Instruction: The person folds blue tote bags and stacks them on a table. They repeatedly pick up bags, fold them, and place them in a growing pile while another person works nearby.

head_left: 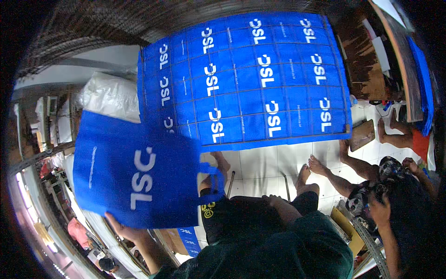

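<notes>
White tiles flanked the bag, spread forward-right of the left hand gripping its edge, the right hand's hold unclear.

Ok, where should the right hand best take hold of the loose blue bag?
I'd grip the handles, coming from the right. They stick out as loops past the bag's right edge, toward the right hand, which lies on the dark shorts. The left hand is at the lower left edge, so the handle side looks easier to reach.
</notes>
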Available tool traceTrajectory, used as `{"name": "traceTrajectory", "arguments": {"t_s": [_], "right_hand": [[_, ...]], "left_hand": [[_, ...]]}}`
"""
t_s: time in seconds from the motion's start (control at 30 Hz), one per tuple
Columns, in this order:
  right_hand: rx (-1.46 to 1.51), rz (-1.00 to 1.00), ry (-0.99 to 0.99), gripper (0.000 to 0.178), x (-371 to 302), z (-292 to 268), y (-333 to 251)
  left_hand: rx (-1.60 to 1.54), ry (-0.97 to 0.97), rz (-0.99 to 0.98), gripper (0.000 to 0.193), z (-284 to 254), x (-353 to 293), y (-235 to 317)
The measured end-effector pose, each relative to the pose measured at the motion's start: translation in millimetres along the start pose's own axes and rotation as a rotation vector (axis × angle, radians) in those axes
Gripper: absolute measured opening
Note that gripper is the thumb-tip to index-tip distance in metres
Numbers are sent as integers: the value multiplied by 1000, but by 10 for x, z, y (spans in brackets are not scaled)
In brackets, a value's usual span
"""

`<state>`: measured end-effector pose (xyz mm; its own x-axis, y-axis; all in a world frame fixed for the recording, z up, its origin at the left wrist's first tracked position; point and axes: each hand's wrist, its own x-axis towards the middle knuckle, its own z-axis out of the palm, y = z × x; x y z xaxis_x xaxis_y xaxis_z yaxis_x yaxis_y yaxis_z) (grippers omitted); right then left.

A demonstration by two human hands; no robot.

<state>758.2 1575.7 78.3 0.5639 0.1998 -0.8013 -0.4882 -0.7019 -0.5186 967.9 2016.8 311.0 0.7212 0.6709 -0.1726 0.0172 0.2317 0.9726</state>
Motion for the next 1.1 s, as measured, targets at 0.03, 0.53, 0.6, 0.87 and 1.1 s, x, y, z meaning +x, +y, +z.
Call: {"name": "traceTrajectory", "arguments": {"t_s": [0.03, 0.53, 0.6, 0.87, 1.1], "right_hand": [[-25, 29, -8, 81, 353, 283, -53], [-280, 148, -76, 75, 2055, 737, -467], [-292, 144, -77, 75, 2096, 564, -350], [-456, 20, -143, 74, 2145, -188, 62], [-371, 54, -148, 77, 2147, -386, -260]], "left_hand": [[29, 81, -10, 59, -208, 137, -38], [327, 503, 202, 56, -1035, 1165, -527], [330, 470, 187, 55, -895, 1153, -563], [352, 424, 224, 53, -529, 666, -651], [106, 265, 61, 47, -567, 310, -660]]}}
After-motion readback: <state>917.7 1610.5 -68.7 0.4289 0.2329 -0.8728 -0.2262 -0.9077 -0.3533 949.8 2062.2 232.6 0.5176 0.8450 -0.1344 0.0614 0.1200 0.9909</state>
